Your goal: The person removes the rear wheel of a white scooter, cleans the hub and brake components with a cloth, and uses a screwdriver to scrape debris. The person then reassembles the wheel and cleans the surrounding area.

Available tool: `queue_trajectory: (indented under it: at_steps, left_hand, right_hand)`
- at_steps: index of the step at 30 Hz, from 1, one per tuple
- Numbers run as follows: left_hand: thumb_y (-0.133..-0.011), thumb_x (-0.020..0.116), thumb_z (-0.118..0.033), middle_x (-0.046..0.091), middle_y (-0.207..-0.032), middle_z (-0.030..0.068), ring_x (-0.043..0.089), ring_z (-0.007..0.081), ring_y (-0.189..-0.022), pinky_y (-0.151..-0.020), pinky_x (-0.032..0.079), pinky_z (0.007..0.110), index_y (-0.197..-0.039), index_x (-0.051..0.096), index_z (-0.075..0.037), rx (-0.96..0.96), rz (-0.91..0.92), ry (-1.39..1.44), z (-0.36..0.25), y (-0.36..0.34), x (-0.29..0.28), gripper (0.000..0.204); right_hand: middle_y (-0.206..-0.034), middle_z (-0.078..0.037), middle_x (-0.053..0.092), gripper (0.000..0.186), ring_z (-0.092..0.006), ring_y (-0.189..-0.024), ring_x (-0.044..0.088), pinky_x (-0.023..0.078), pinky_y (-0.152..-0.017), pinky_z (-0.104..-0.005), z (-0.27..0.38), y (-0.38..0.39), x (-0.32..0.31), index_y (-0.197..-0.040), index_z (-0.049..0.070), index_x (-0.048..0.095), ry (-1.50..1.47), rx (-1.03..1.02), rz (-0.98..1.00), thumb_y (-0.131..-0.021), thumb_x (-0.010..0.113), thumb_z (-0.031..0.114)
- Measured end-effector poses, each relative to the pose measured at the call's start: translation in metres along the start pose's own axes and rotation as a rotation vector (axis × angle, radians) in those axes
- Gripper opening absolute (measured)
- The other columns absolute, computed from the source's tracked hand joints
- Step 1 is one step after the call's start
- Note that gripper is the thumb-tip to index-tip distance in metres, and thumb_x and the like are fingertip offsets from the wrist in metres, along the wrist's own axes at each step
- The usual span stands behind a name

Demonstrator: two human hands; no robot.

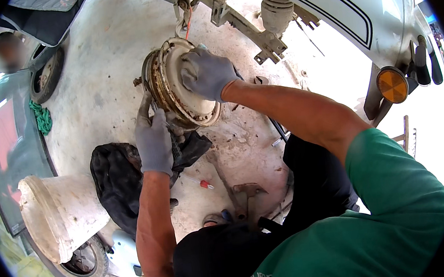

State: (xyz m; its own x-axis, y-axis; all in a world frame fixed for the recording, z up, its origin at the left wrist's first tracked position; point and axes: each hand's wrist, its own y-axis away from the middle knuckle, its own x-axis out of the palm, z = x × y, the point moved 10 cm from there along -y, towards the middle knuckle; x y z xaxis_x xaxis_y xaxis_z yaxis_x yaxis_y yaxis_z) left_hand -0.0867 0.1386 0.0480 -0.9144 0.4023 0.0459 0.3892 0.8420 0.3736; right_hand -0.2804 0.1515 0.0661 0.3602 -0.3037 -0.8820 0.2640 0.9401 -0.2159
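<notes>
A cream-coloured wheel rim [175, 71], rusty and dirty around its edge, stands tilted on its side in front of me. My left hand [153, 139], in a grey glove, grips its near left edge. My right hand [206, 75], also gloved, lies against the face of the rim with its fingers curled. A small pale bit shows beyond the knuckles, but what the fingers hold, if anything, is hidden. Black sheeting or cloth [115, 170] lies bunched beside my left wrist. A red-tipped tool [205, 184] rests on the floor just below the rim.
A dirty white bucket [74, 209] lies on its side at left, near a glass pane [16, 142], a green rag [41, 117] and a tyre [47, 75]. A vehicle's metal frame [243, 24] and white body panel [348, 3] overhang the upper right. A person [9, 51] is at far left.
</notes>
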Motion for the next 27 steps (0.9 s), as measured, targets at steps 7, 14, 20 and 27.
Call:
queue_trajectory:
  at_steps: [7, 14, 20, 27]
  left_hand:
    - [-0.101, 0.048, -0.009, 0.064, -0.084, 0.0075, 0.057, 0.0120, -0.054, -0.046, 0.051, 0.029, -0.152, 0.040, -0.011, 0.002, -0.028, -0.074, 0.016, 0.032, 0.001, 0.052]
    - [-0.101, 0.049, -0.009, 0.065, -0.081, 0.0069, 0.057, 0.0119, -0.051, -0.045, 0.050, 0.029, -0.153, 0.038, -0.013, -0.039, -0.027, 0.029, 0.002, 0.004, -0.005, 0.053]
    - [-0.100, 0.048, -0.008, 0.064, -0.082, 0.0079, 0.055, 0.0114, -0.047, -0.041, 0.047, 0.028, -0.153, 0.039, -0.011, 0.006, -0.043, -0.088, 0.018, 0.033, -0.010, 0.054]
    - [-0.102, 0.049, -0.009, 0.062, -0.078, 0.0067, 0.055, 0.0109, -0.048, -0.042, 0.046, 0.027, -0.152, 0.040, -0.009, 0.014, 0.018, -0.149, 0.011, 0.008, -0.013, 0.051]
  right_hand:
    - [-0.124, -0.016, 0.061, 0.045, -0.0368, -0.097, 0.068, 0.055, -0.084, -0.0476, -0.023, 0.007, 0.030, -0.123, 0.010, 0.060, 0.133, -0.322, -0.245, -0.090, 0.059, 0.041]
    - [-0.122, -0.016, 0.062, 0.044, -0.0362, -0.096, 0.068, 0.056, -0.081, -0.0464, -0.004, -0.001, 0.009, -0.122, 0.010, 0.060, -0.005, -0.055, -0.132, -0.090, 0.059, 0.040]
    - [-0.121, -0.016, 0.062, 0.045, -0.0369, -0.096, 0.068, 0.056, -0.082, -0.0476, -0.009, -0.002, 0.016, -0.123, 0.010, 0.060, 0.009, -0.039, -0.087, -0.090, 0.058, 0.041]
    - [-0.124, -0.015, 0.062, 0.048, -0.0373, -0.097, 0.068, 0.055, -0.085, -0.0474, -0.009, -0.003, 0.009, -0.128, 0.012, 0.058, 0.023, -0.055, -0.038, -0.090, 0.059, 0.042]
